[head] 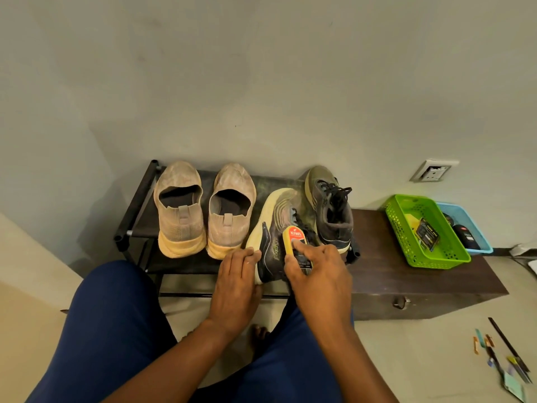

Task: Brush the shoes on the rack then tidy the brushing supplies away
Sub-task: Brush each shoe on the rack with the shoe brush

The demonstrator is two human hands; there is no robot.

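Observation:
A black shoe rack [136, 210] carries a pair of beige slip-on shoes [203, 210] on the left and a dark olive laced shoe [331, 205] upright on the right. A second dark shoe [276, 225] lies tilted on its side between them, pale sole facing left. My left hand [235, 286] grips its heel end at the sole. My right hand [316, 274] holds a yellow Kiwi shoe-shine sponge [296, 242] against the shoe's upper, forefinger lying along its top.
A dark wooden chest [412, 289] stands right of the rack. On it sit a green basket [453, 257] with a black packet and a blue basket [482, 245] holding dark items. Pens and small tools [505, 359] lie on the floor at right. A wall socket [433, 171] is behind.

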